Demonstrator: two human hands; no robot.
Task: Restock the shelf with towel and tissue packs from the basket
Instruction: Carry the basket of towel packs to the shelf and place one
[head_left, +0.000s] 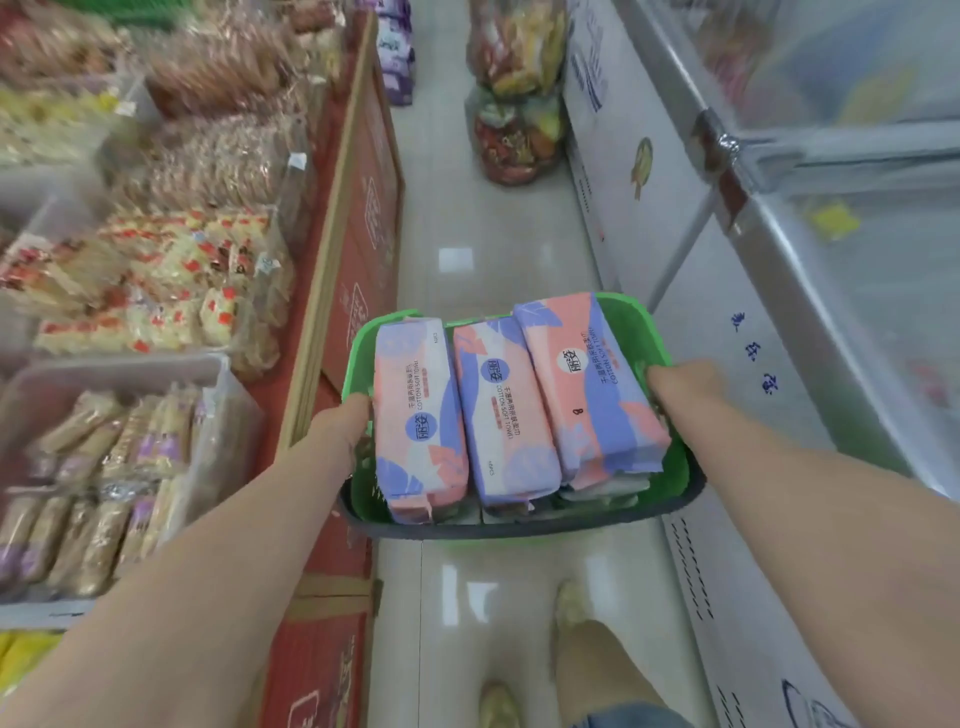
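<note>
Three glossy oblong towel packs fill a seemingly plastic basket

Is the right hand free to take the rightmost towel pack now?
Probably not yet: the right hand grips the basket, though the rightmost towel pack lies uncovered beside it.

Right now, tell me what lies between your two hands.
In the head view, three cotton towel packs lie side by side in the green basket, between the left hand and the right hand holding its sides.
</note>
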